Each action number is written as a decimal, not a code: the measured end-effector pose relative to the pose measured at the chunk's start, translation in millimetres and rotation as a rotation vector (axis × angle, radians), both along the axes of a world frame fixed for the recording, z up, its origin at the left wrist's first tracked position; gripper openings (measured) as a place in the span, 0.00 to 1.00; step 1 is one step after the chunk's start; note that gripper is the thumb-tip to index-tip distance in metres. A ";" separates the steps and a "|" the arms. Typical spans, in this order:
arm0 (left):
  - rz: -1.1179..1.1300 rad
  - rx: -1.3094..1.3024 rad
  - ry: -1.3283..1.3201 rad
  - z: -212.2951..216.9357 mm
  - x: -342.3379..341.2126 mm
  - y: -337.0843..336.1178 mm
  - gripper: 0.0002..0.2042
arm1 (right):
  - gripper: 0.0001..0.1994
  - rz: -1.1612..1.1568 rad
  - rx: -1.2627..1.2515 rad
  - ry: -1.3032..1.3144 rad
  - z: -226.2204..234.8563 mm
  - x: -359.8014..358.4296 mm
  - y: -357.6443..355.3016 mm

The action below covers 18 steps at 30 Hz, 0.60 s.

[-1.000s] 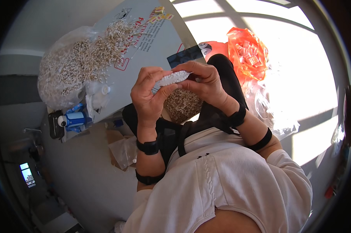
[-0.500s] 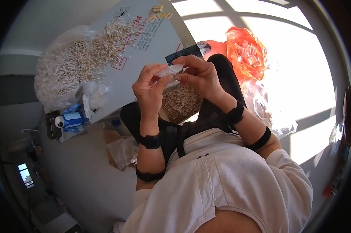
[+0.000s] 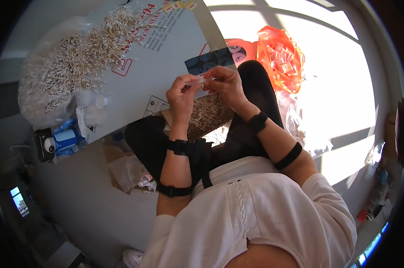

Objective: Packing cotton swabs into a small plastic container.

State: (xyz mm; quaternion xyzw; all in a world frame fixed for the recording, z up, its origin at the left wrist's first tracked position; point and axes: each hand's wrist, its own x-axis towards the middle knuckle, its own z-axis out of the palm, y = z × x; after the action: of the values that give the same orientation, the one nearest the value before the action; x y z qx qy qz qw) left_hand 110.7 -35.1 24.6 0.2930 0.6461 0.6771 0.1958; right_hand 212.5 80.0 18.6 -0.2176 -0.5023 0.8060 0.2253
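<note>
sitting cross-legged on the pale floor (image 3: 90,210), you hold both hands up in front of you, close together, over your lap. your left hand (image 3: 180,93) has its fingers curled in and pinches one end of a small clear plastic packet (image 3: 199,81); your right hand (image 3: 225,82) grips the other end with bent fingers, so the packet is stretched between the two sets of fingertips. what is inside the packet is too small to tell. both wrists wear black bands, and a second black strap sits higher on each forearm.

just below your hands, resting between your black-trousered knees, lies a heap of thin pale sticks (image 3: 207,115), partly hidden by your wrists. to your left a large clear plastic bag packed with the same thin pale sticks (image 3: 72,67) sits on the floor, and a big flat white cardboard sheet with red print (image 3: 166,58) leans beside it, reaching up behind your hands. a crumpled orange plastic bag holding small wrapped pieces (image 3: 280,56) lies beyond your right knee, in bright sunlight. a small blue and white bottle (image 3: 61,139) lies on the floor under the large bag, well apart from your hands.
</note>
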 end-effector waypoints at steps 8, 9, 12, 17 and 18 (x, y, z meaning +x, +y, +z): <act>-0.064 -0.253 -0.015 8.6 -11.7 3.8 0.06 | 0.05 0.064 0.247 -0.242 7.8 -4.0 4.9; -0.106 -0.327 -0.035 11.2 -15.9 5.1 0.07 | 0.05 0.066 0.245 -0.248 11.8 -5.0 6.0; -0.209 -0.429 -0.071 16.1 -24.8 5.9 0.09 | 0.05 0.117 0.373 -0.420 22.1 -7.5 9.0; -0.269 -0.452 -0.040 10.1 -25.6 1.2 0.08 | 0.09 0.095 0.423 -0.422 13.3 -6.6 9.9; -0.260 -0.484 0.005 11.2 -25.3 0.2 0.06 | 0.09 0.097 0.421 -0.423 10.6 -6.7 8.9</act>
State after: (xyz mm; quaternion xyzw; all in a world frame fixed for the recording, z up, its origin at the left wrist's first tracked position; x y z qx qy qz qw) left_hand 85.3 -34.9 35.8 0.3198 0.7465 0.4714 0.3439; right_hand 205.8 88.9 29.3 -0.3049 -0.7039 0.6307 0.1173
